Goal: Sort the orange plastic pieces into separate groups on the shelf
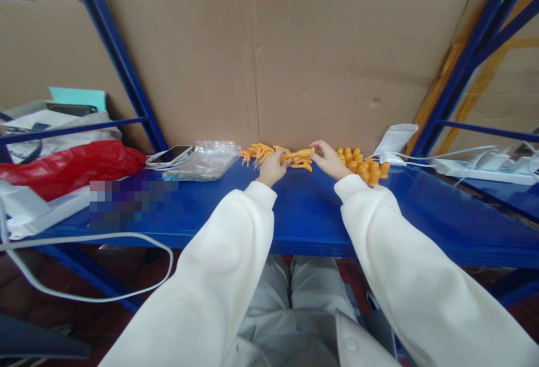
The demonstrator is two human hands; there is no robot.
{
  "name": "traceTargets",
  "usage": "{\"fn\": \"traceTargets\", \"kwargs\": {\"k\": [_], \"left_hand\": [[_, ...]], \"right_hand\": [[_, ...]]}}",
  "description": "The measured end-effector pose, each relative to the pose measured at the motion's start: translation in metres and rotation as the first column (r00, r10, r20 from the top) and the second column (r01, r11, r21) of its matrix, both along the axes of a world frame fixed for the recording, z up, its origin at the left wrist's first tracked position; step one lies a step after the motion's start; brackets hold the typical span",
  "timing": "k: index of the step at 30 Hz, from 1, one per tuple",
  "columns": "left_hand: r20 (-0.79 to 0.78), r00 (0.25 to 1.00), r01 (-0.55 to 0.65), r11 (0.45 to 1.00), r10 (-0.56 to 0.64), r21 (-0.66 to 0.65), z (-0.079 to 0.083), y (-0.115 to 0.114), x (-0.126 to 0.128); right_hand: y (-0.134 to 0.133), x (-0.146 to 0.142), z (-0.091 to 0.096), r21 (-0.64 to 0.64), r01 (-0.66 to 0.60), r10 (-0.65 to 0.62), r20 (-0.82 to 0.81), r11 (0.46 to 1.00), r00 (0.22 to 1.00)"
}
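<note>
My left hand (272,169) is over the blue shelf with its fingers closed at one end of a long orange plastic piece (300,155). At the other end of this piece, the thumb and fingertips of my right hand (330,160) pinch around it. More slim orange pieces (261,151) with small metal chains lie in a pile just left of and behind my left hand. A loose orange piece (304,166) rests on the shelf between the hands. To the right of my right hand stand several short orange cup-shaped pieces (370,170), grouped together.
The blue shelf (307,210) is backed by cardboard (320,64). Leftward lie a clear plastic bag (210,159), a phone (170,155) with a white cable, and a red bag (71,168). Rightward are a white stand (393,141) and a power strip (484,171).
</note>
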State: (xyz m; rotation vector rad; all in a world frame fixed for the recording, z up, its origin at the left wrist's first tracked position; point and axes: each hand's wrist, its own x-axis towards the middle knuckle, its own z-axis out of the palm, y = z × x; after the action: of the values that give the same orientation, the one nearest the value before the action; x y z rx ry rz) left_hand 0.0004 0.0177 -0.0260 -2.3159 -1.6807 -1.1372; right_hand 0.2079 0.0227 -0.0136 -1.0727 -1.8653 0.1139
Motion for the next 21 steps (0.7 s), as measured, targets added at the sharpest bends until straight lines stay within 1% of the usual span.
{"fn": "traceTargets", "kwargs": {"k": [3,5,9,13,17,19,21], "left_hand": [[-0.005,1.0,0.013,1.0,-0.013,-0.01,0.0,0.0,0.0],[-0.007,1.0,0.023,1.0,-0.023,-0.021,0.001,0.0,0.0],[-0.014,0.999,0.035,0.999,-0.035,-0.03,0.001,-0.001,-0.001],[-0.034,0.999,0.033,0.999,-0.034,-0.034,0.001,-0.002,-0.001],[-0.042,0.999,-0.01,0.999,0.008,-0.051,0.002,-0.003,-0.002],[-0.048,0.998,-0.046,0.997,0.042,-0.068,0.003,-0.005,-0.002],[-0.055,0.996,-0.076,0.993,0.072,-0.088,0.004,-0.007,-0.001]], "right_hand": [[-0.003,-0.002,0.0,0.002,0.007,-0.007,0.014,1.0,1.0],[-0.008,-0.004,0.002,-0.027,0.029,-0.028,0.036,0.999,0.999],[-0.016,-0.006,0.005,-0.13,0.061,-0.043,0.142,0.99,0.989],[-0.016,-0.006,0.005,-0.136,0.084,-0.049,0.243,0.987,0.969],[-0.012,-0.006,0.003,-0.116,0.112,-0.067,0.337,0.987,0.939],[-0.011,-0.006,0.002,-0.119,0.164,-0.104,0.399,0.979,0.911],[-0.013,-0.006,0.003,-0.138,0.232,-0.14,0.48,0.963,0.866]]}}
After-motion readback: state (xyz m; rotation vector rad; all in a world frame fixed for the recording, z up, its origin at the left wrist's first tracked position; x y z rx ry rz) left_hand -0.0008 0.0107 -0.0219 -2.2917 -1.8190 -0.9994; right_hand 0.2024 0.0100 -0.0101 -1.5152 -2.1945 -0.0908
